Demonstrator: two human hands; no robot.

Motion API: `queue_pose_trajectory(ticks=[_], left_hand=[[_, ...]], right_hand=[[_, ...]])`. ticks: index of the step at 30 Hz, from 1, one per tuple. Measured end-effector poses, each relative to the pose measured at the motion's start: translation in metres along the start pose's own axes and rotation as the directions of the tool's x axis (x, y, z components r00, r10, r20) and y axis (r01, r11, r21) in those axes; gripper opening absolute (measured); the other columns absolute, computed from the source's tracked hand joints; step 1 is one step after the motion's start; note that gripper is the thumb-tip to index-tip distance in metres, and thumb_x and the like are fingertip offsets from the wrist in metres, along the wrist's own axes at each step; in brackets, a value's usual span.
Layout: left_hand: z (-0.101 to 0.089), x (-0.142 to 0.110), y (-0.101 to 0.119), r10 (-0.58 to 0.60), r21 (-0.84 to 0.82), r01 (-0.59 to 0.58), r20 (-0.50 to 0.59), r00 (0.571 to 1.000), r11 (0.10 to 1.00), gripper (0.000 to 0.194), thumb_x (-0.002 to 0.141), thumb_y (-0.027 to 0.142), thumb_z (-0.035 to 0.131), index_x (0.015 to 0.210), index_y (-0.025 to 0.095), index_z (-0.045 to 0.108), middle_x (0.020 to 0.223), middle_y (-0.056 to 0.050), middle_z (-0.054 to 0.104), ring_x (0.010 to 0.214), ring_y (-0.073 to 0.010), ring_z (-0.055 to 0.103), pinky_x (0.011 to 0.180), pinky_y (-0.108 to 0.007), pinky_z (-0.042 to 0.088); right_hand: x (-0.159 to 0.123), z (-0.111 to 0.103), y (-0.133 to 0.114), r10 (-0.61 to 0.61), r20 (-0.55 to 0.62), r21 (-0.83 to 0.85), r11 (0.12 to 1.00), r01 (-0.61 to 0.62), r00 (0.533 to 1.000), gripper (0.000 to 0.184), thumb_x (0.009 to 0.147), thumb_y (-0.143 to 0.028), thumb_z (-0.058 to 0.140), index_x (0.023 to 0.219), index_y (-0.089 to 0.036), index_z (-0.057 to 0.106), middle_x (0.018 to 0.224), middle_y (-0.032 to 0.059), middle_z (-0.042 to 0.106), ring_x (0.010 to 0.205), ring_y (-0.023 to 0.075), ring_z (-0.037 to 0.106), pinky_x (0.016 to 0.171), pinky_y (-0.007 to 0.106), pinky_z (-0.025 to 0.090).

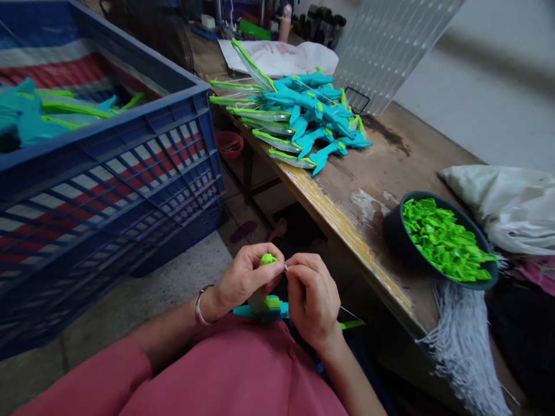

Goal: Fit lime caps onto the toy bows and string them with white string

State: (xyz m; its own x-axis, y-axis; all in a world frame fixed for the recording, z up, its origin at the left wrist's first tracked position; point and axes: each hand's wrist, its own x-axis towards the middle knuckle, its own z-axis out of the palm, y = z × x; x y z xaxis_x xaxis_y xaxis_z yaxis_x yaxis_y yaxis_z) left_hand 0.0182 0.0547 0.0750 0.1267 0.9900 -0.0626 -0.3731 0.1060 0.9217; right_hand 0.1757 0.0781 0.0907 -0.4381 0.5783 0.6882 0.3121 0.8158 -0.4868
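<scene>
My left hand [243, 277] is closed around a small bright green plastic piece [267, 259], held over my lap. My right hand [310, 297] pinches a thin white string [347, 314] right at that green piece, fingertips nearly touching the left hand's. Under both hands lies a teal and green toy bow [266, 309] across my pink-clothed lap. A bracelet sits on my left wrist.
A pile of finished teal and green toy bows [303, 118] lies on the worn wooden bench [381, 173]. A dark bowl [394, 237] of green pieces stands at right, with a bundle of white strings [463, 341] hanging beside it. A blue crate [130, 173] of more bows stands at left.
</scene>
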Motion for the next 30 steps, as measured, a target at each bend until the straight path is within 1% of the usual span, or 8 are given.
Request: queue_pose_trajectory(ticks=[3, 8, 12, 15, 18, 23, 27, 30], left_hand=[[0.003, -0.002, 0.0, 0.011, 0.054, -0.008, -0.056, 0.998, 0.998, 0.023, 0.09, 0.037, 0.066, 0.084, 0.016, 0.061, 0.053, 0.005, 0.054, 0.045, -0.0073, 0.046, 0.046, -0.018, 0.039], [0.007, -0.004, 0.001, 0.048, 0.115, -0.03, -0.158, 0.986, 0.993, 0.017, 0.087, 0.032, 0.068, 0.089, 0.015, 0.066, 0.051, 0.006, 0.054, 0.043, -0.0077, 0.047, 0.044, -0.018, 0.039], [0.005, -0.004, 0.003, 0.064, 0.151, -0.043, -0.143, 0.988, 0.988, 0.015, 0.087, 0.03, 0.067, 0.087, 0.015, 0.067, 0.05, 0.005, 0.055, 0.043, -0.0073, 0.047, 0.044, -0.018, 0.038], [0.002, -0.004, 0.002, 0.055, 0.148, -0.038, -0.117, 0.992, 0.988, 0.015, 0.088, 0.03, 0.065, 0.087, 0.015, 0.066, 0.051, 0.005, 0.055, 0.044, -0.0073, 0.046, 0.045, -0.018, 0.039], [-0.001, -0.004, 0.001, 0.037, 0.102, -0.03, -0.062, 0.997, 0.994, 0.015, 0.089, 0.03, 0.064, 0.085, 0.015, 0.065, 0.052, 0.005, 0.055, 0.045, -0.0072, 0.046, 0.046, -0.018, 0.039], [-0.005, -0.001, -0.002, 0.009, -0.047, -0.008, 0.026, 1.0, 0.999, 0.021, 0.088, 0.035, 0.066, 0.083, 0.015, 0.063, 0.051, 0.006, 0.051, 0.045, -0.0077, 0.044, 0.045, -0.018, 0.038], [-0.006, -0.002, -0.005, 0.001, -0.146, 0.006, 0.048, 0.999, 0.989, 0.024, 0.089, 0.037, 0.069, 0.084, 0.015, 0.063, 0.052, 0.006, 0.05, 0.046, -0.0069, 0.043, 0.045, -0.017, 0.038], [-0.006, -0.003, -0.006, -0.01, -0.176, 0.02, 0.056, 0.998, 0.984, 0.025, 0.09, 0.038, 0.07, 0.086, 0.015, 0.063, 0.054, 0.005, 0.052, 0.047, -0.0068, 0.044, 0.045, -0.017, 0.039]], right_hand=[[0.001, -0.002, -0.004, 0.089, -0.009, -0.011, 0.996, -0.089, 0.996, 0.021, 0.096, -0.003, 0.055, 0.105, -0.022, 0.055, 0.093, 0.0042, 0.065, 0.083, 0.0154, 0.062, 0.071, 0.03, 0.055], [0.004, -0.007, -0.01, 0.254, 0.041, 0.088, 0.962, -0.257, 0.966, 0.013, 0.098, -0.01, 0.057, 0.1, -0.023, 0.057, 0.092, 0.0028, 0.065, 0.083, 0.0148, 0.065, 0.072, 0.028, 0.055], [0.003, -0.009, -0.009, 0.346, 0.111, 0.203, 0.91, -0.362, 0.931, 0.009, 0.098, -0.013, 0.057, 0.096, -0.022, 0.058, 0.091, 0.0015, 0.064, 0.082, 0.013, 0.064, 0.072, 0.026, 0.054], [0.0, -0.007, -0.008, 0.388, 0.094, 0.186, 0.898, -0.399, 0.917, 0.006, 0.098, -0.016, 0.06, 0.098, -0.022, 0.059, 0.089, 0.0004, 0.064, 0.076, 0.0125, 0.063, 0.067, 0.025, 0.054], [-0.002, -0.004, -0.007, 0.364, 0.024, 0.145, 0.92, -0.363, 0.931, 0.011, 0.096, -0.015, 0.065, 0.1, -0.023, 0.06, 0.087, -0.0005, 0.066, 0.074, 0.0126, 0.064, 0.065, 0.025, 0.054], [-0.002, 0.0, -0.005, 0.136, -0.044, 0.066, 0.989, -0.133, 0.99, 0.018, 0.093, -0.003, 0.064, 0.099, -0.02, 0.064, 0.088, 0.0031, 0.067, 0.079, 0.0139, 0.064, 0.07, 0.027, 0.055], [-0.006, 0.003, -0.001, -0.016, -0.035, -0.041, 0.999, 0.014, 0.999, 0.025, 0.091, 0.002, 0.064, 0.111, -0.013, 0.066, 0.101, 0.0113, 0.071, 0.091, 0.0169, 0.066, 0.077, 0.03, 0.058], [-0.009, 0.006, 0.001, -0.041, -0.043, -0.085, 0.996, 0.038, 0.998, 0.026, 0.09, 0.003, 0.063, 0.111, -0.012, 0.065, 0.101, 0.0117, 0.071, 0.092, 0.0172, 0.067, 0.077, 0.03, 0.059]])
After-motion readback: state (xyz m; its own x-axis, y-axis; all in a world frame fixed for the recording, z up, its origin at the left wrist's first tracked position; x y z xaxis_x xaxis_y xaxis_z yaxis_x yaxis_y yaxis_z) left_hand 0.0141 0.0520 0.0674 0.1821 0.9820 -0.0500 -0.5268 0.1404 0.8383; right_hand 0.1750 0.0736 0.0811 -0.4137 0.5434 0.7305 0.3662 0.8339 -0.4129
